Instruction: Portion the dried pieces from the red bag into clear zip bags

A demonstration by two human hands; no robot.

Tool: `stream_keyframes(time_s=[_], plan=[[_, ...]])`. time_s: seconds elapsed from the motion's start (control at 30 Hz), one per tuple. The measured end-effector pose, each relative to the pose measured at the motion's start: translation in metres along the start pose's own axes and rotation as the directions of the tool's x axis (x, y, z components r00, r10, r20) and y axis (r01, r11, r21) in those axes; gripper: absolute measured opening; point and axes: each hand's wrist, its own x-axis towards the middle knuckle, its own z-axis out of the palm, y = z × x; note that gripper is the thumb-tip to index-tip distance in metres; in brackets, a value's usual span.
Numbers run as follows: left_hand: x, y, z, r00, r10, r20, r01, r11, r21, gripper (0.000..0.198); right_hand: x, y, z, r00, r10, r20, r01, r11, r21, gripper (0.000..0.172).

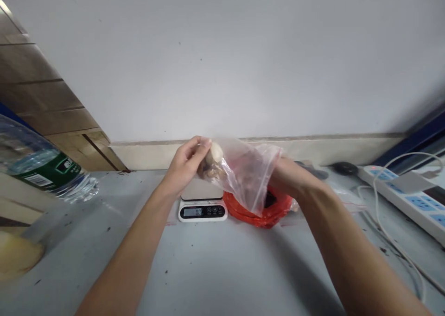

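A clear zip bag [255, 181] is stretched between my two hands above the table. My left hand [187, 157] is closed on its left end, where a pale rounded piece and brownish contents [212, 161] show by the fingertips. At the bag's opening on the right, edged with a reddish strip, is my right hand [285, 173]; its fingers are hidden by the cloudy plastic, so their grip cannot be made out. Below the bag stands a red plastic bag [243, 215] with its mouth open and something dark inside. Left of that sits a white kitchen scale [203, 212] with a lit display.
A large water bottle [48, 163] with a green label stands at the left, near a yellowish object [19, 255]. To the right lie a black mouse [345, 168], a white power strip [413, 200] and a looping white cable [380, 223]. A wall closes the table's back.
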Motion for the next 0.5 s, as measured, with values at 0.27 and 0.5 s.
stream_keyframes(time_s=[0.27,0.5], plan=[[0.005,-0.011,-0.025,0.981,0.01,-0.191,0.051,0.948,0.314,0.03,-0.002,0.0,-0.012,0.978,0.145,0.15,-0.188,0.925,0.331,0.044],[-0.001,-0.006,-0.026,0.976,0.012,-0.218,0.15,0.689,0.709,0.032,0.004,0.006,-0.003,0.982,0.142,0.126,-0.163,0.97,0.178,0.04]])
